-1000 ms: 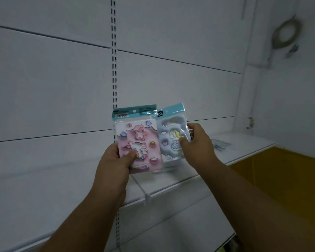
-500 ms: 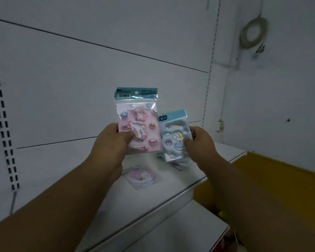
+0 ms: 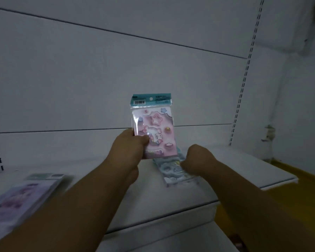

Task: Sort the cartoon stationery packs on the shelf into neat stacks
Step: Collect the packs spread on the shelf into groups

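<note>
Blue pack [image 3: 178, 170] now lowered to shelf [image 3: 225, 180], under right fingers [image 3: 189, 163].

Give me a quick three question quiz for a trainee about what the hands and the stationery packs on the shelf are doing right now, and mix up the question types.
1. True or false: the left hand holds the pink cartoon stationery pack with a teal header card upright above the white metal shelf.
2. Where is the pale blue cartoon stationery pack? A) raised in the air B) low on the shelf under the right hand C) hanging on the back panel
3. Fill in: the blurred lilac cartoon stationery pack lies at the shelf's ____ end.

Key: 1 true; 2 B; 3 left
</note>
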A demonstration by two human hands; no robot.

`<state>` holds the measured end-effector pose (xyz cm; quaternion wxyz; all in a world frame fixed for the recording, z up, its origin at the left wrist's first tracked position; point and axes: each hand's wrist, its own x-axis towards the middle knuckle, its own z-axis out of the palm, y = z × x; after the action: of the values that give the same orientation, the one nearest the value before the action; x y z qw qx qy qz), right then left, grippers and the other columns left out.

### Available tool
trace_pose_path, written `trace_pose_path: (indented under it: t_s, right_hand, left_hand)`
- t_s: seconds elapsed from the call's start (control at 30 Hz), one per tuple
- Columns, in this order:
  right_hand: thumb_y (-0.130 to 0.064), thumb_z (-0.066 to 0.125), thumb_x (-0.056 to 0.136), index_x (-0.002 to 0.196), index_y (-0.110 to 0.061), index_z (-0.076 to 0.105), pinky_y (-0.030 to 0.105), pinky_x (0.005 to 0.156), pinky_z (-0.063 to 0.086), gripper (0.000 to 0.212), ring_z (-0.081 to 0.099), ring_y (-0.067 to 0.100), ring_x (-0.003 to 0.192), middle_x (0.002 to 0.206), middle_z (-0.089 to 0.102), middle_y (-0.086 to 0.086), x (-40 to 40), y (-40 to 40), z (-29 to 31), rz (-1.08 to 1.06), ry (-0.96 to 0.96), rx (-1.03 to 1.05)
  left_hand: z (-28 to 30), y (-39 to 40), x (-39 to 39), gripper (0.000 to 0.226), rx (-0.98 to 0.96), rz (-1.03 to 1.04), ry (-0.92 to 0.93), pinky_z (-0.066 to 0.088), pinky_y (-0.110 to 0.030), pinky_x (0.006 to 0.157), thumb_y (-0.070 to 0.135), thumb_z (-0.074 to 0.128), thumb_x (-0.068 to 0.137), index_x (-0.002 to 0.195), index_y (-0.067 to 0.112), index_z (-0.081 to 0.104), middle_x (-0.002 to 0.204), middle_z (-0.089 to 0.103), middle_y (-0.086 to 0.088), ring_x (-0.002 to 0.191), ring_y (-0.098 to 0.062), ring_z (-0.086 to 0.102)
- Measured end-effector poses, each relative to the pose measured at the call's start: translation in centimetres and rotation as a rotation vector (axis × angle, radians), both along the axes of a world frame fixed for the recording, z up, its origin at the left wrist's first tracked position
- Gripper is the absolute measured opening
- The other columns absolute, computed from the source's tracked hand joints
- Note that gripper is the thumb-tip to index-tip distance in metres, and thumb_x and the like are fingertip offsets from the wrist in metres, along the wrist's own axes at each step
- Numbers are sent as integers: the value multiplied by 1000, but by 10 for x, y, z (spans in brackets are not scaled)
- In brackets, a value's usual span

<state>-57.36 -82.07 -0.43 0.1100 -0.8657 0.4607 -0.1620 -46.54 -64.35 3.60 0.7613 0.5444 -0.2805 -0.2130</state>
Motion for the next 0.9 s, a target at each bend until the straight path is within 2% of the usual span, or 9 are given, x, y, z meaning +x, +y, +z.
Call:
trace_pose_path:
  t_s: [0.07, 0.13, 0.2, 0.27, 0.33, 0.47, 0.57, 0.7, 0.9]
  right_hand:
    - [-23, 71, 76, 61, -16, 47, 21, 47, 32, 29, 54, 16, 61, 67, 55, 2, -5, -10, 0, 15, 38, -76]
    - [-32, 60, 88, 68, -12, 56, 22, 54, 35, 28, 57, 20, 66, 72, 60, 6, -9, -19, 10, 92, -159, -40]
    - [-45, 44, 95, 83, -10, 64, 24, 52, 39, 42, 57, 20, 62, 76, 66, 8, -11, -23, 27, 207, -508, 311]
    - [-49, 46, 93, 89, -10, 64, 29, 47, 45, 43, 58, 21, 57, 76, 68, 9, -8, -29, 40, 312, -681, 554]
    - [-37, 61, 90, 79, -7, 61, 35, 50, 54, 31, 59, 22, 55, 78, 70, 14, -3, -38, 44, 341, -671, 476]
    - [-18, 72, 81, 67, -4, 57, 33, 46, 56, 25, 58, 20, 37, 56, 63, 13, 9, -65, 33, 249, -495, 379]
    - [-28, 74, 77, 67, -7, 54, 19, 34, 44, 30, 55, 13, 32, 49, 58, 4, 17, -75, 20, 246, -221, 166]
    - [-36, 75, 68, 72, -15, 46, 24, 45, 32, 36, 53, 16, 64, 70, 53, -1, 25, -69, 8, 267, 6, -159]
    - [-36, 72, 76, 97, -18, 52, 30, 65, 47, 34, 55, 20, 81, 100, 60, 6, 27, -52, 9, 296, -160, -229]
  left_hand:
    - [-8, -15, -11, 16, 23, 10, 19, 57, -29, 47, -7, 54, 86, 84, 6, 65, 57, 72, 1, 55, -18, 72]
    - [-17, -26, -19, 17, 67, 17, 36, 60, -34, 54, -5, 54, 87, 89, 5, 67, 65, 75, -3, 64, -23, 74]
    - [-25, -36, -25, 20, 130, 29, 43, 60, -32, 54, -5, 52, 88, 91, 6, 69, 74, 77, -6, 67, -24, 75]
    - [-32, -47, -29, 24, 232, 13, 1, 62, -39, 68, -5, 50, 87, 95, 4, 70, 87, 77, -11, 77, -28, 74]
    - [-35, -58, -32, 24, 359, 16, -75, 60, -46, 80, -2, 52, 83, 96, 4, 71, 93, 76, -13, 83, -31, 73]
    - [-38, -72, -30, 2, 666, 166, -344, 62, -42, 71, 13, 70, 75, 75, 12, 68, 77, 74, -10, 72, -25, 72]
    - [-39, -78, -28, 33, 841, 259, -509, 62, -36, 66, 25, 82, 65, 62, 24, 49, 70, 72, -5, 67, -20, 72]
    - [-43, -79, -27, 36, 963, 342, -658, 45, -20, 50, 36, 83, 61, 74, 26, 51, 68, 57, 9, 70, -11, 62]
    - [-46, -73, -28, 31, 936, 389, -774, 33, -16, 48, 43, 74, 76, 85, 27, 49, 90, 62, 6, 70, -7, 51]
